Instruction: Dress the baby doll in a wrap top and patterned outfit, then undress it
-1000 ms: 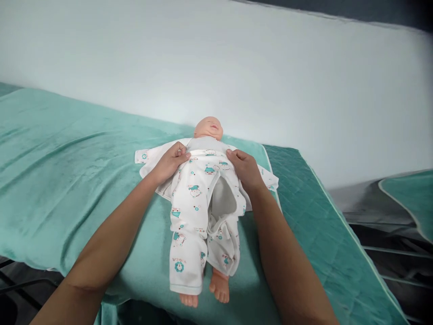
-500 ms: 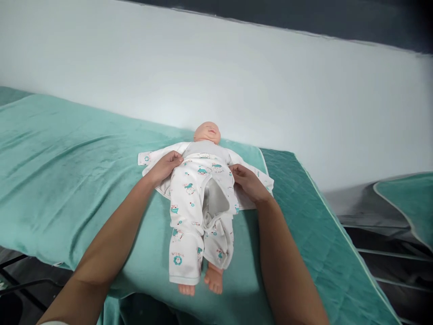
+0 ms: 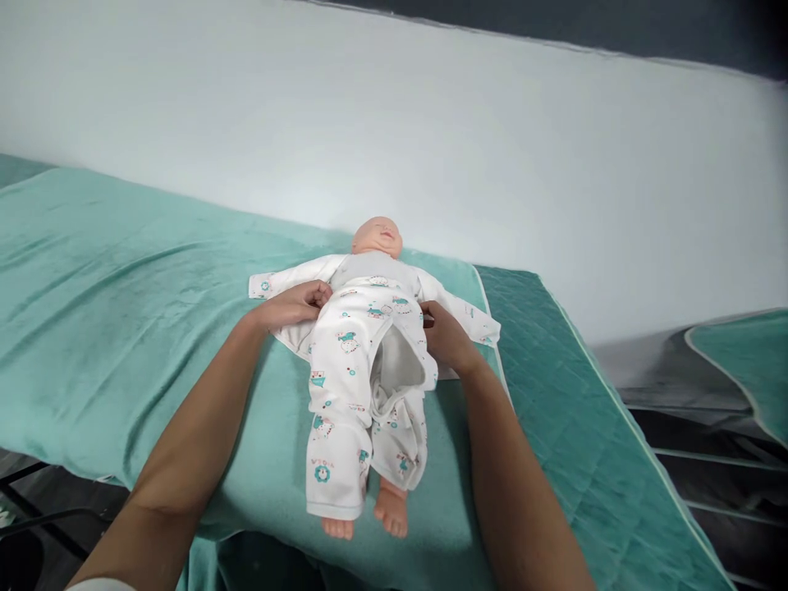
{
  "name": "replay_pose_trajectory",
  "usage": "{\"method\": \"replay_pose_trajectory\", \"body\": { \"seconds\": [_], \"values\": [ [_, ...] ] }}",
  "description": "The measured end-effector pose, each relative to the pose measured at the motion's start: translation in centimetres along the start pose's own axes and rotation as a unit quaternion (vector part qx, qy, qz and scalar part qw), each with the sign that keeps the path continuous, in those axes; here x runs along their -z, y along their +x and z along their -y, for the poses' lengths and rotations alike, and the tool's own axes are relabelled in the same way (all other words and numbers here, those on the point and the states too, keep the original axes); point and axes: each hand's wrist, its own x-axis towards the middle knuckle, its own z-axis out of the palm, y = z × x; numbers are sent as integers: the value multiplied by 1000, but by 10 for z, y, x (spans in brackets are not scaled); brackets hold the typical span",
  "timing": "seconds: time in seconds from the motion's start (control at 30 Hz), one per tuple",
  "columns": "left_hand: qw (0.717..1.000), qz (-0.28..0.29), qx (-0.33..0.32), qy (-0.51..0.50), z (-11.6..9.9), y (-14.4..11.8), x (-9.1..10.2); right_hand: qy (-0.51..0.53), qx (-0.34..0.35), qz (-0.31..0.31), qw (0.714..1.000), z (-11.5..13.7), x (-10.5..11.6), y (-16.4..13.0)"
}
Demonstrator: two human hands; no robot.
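Head view shows me a long table covered with a teal plush blanket (image 3: pixel 111 312), which takes all the left part of the scene and runs along a pale wall (image 3: pixel 492 148). Moving right, I see the left hand (image 3: pixel 289 306) at the side of a baby doll (image 3: pixel 377 238) that lies on its back in the middle of the blanket, head toward the wall and bare feet toward me. The fingers of this hand are closed together on the waistband edge of the printed white pants (image 3: pixel 348 394) at the doll's hip. Under the doll an open white shirt (image 3: pixel 271 286) with the same print is spread flat, one sleeve going out to each side. The pants cover the doll's body from the belly down to the ankles; the crotch part stands open and shows a grey inside. On the other hip, the right hand (image 3: pixel 446 336) pinches the waistband too, fingers shut on the cloth. Further right, a quilted teal cover (image 3: pixel 572 386) lies on the table, touching the blanket's edge, and a second teal-covered surface (image 3: pixel 744 361) stands well apart at the far right.
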Motion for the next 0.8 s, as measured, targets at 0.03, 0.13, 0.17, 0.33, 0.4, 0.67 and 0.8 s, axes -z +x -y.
{"method": "replay_pose_trajectory", "body": {
  "seconds": [0.03, 0.13, 0.17, 0.33, 0.4, 0.67, 0.8],
  "values": [
    [1000, 1, 4, 5, 1, 1, 0, -8, 6, -6, 1000, -1, 0, 1],
    [999, -14, 16, 35, 0, 3, -2, 2, 23, -6, 1000, -3, -1, 1],
    [998, -29, 19, 53, -1, 3, -3, 11, 25, -4, 1000, -3, -2, 1],
    [987, -77, 23, 140, -7, 3, -12, 105, 31, 6, 994, 7, -7, -2],
    [984, -91, 14, 152, -6, 3, -16, 148, 37, 13, 988, 12, -10, -4],
    [986, -154, -28, 50, 3, 9, -31, 252, -4, -2, 968, 29, -17, -6],
    [987, -136, -45, -68, 1, 9, -35, 292, -20, 12, 956, 31, -18, -5]
  ]
}}
